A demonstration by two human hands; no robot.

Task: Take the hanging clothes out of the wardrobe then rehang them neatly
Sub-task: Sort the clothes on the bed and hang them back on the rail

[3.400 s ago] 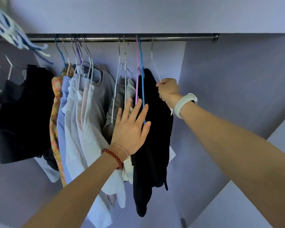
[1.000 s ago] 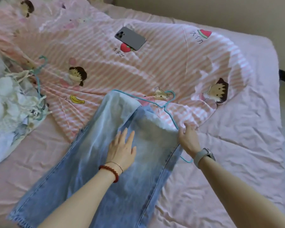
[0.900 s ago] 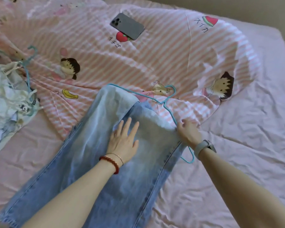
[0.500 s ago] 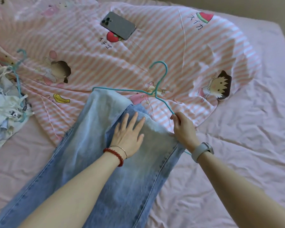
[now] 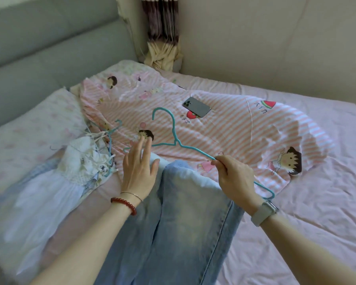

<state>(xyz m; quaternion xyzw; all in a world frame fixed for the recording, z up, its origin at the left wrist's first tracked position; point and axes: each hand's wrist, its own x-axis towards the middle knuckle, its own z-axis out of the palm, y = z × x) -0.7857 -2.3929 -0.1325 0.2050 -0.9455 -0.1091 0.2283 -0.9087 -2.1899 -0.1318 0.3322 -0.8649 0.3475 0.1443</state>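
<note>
Light blue jeans [image 5: 185, 219] lie folded over the bar of a teal wire hanger [image 5: 174, 128] on the bed. My right hand [image 5: 234, 177] pinches the hanger's right arm and tilts it up, hook pointing away. My left hand [image 5: 139, 167] hovers open over the left end of the jeans' fold, fingertips near the hanger's left arm. A pile of white clothes [image 5: 49, 188] with another teal hanger [image 5: 111, 140] lies to the left.
A pink striped cartoon quilt [image 5: 245, 132] covers the middle of the bed, with a grey phone [image 5: 196, 106] on it. Pink sheet [image 5: 317, 212] extends right. A grey headboard [image 5: 39, 48] and a curtain [image 5: 162, 38] stand behind.
My right hand lifted the hanger's right arm so the hook stands higher. My left hand came off the jeans and shifted to the fold's left end. The view tilted up.
</note>
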